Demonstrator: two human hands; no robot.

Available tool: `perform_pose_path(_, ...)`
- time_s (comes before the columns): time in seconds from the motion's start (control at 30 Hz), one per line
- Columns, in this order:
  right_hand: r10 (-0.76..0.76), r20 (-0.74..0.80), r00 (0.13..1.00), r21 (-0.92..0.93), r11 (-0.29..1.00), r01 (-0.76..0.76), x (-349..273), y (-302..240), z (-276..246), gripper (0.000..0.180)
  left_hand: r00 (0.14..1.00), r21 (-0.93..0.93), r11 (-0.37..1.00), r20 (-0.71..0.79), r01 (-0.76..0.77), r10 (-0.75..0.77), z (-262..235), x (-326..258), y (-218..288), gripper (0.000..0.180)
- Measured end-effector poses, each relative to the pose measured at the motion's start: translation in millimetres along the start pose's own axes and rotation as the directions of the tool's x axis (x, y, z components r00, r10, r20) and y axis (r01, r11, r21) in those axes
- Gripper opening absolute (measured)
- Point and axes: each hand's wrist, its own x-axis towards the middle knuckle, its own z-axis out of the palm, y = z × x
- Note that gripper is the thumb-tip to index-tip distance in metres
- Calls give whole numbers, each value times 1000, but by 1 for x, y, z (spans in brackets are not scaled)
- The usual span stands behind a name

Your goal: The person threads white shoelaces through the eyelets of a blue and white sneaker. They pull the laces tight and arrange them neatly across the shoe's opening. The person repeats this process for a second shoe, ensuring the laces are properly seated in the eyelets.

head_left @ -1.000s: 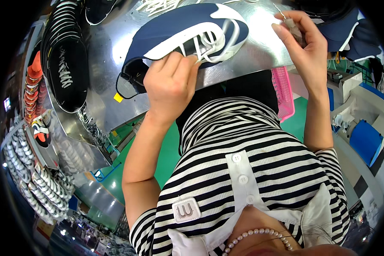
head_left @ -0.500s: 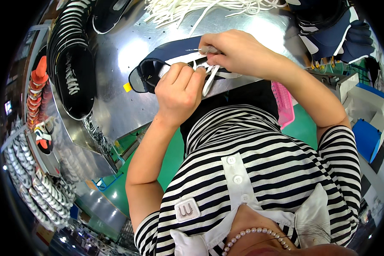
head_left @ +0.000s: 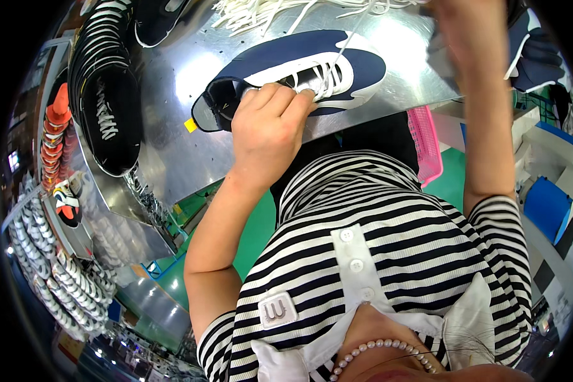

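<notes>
The metal table carries the navy-and-white shoe upper, which lies on its side near the edge before the person, toe to the right, lacing facing them, probably to keep the eyelets within reach. The person's left hand is closed on the upper, thumb and fingers pinching beside the lacing, seemingly to steady it against the taut pale strand rising from the eyelets. The right hand is blurred at the top; its grip cannot be told. Around these, stacked black shoes crowd the left, a pink basket sits below the table's edge, and a heap of white laces takes up the space behind the upper, under the strand's path.
</notes>
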Motion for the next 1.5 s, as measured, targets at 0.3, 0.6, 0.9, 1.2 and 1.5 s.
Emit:
perform_pose_path(0.3,380,358,853,-194,924,-331,-63,64,35,19,686,-405,560,322,723,-652,-21,14,8,64)
perform_pose_path(0.6,211,398,893,-343,937,-68,-64,83,53,17,663,-365,632,-53,684,-747,19,6,4,43)
perform_pose_path(0.9,277,409,869,-522,853,-27,-74,52,27,22,638,-403,624,-117,670,-761,27,4,5,40)
perform_pose_path(1.2,329,533,780,-700,689,188,-67,45,28,13,709,-393,706,-168,589,-685,27,-3,6,34)
perform_pose_path(1.5,409,609,680,-721,642,260,-54,42,49,16,799,-443,739,-78,508,-596,20,-11,8,37)
